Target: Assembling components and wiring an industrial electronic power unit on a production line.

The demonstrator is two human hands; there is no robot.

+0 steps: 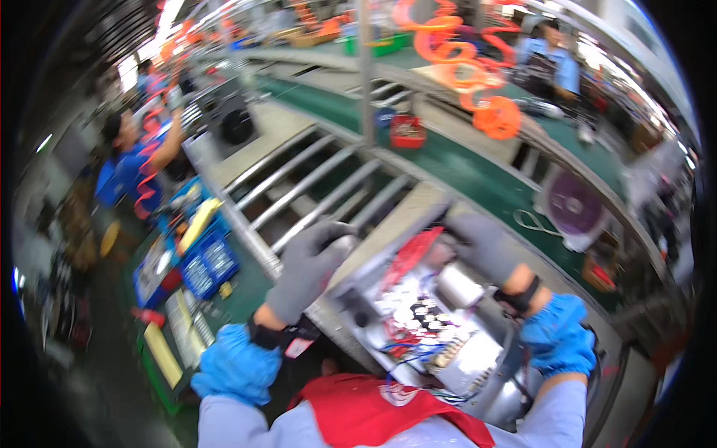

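I look across a busy workshop where a roller conveyor [321, 179] runs beside a green desk [254, 287] holding a blue tray [208, 267]. At the conveyor's near end sits an open metal housing [373, 336], crowded with red wires [411, 257] and a silvery cylinder [459, 285]. My gloved left hand [310, 261] half-curls by its far left corner, the right hand [484, 245] lies at its far right edge; blur hides either grip.

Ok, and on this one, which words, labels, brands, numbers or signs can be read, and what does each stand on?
No text is readable here.
White rounded emblem on the red cloth garment at the wearer's chest: too blurred to read.
Small pale tag by the black wristband below the grey-gloved left hand: too small and blurred to show any lettering.
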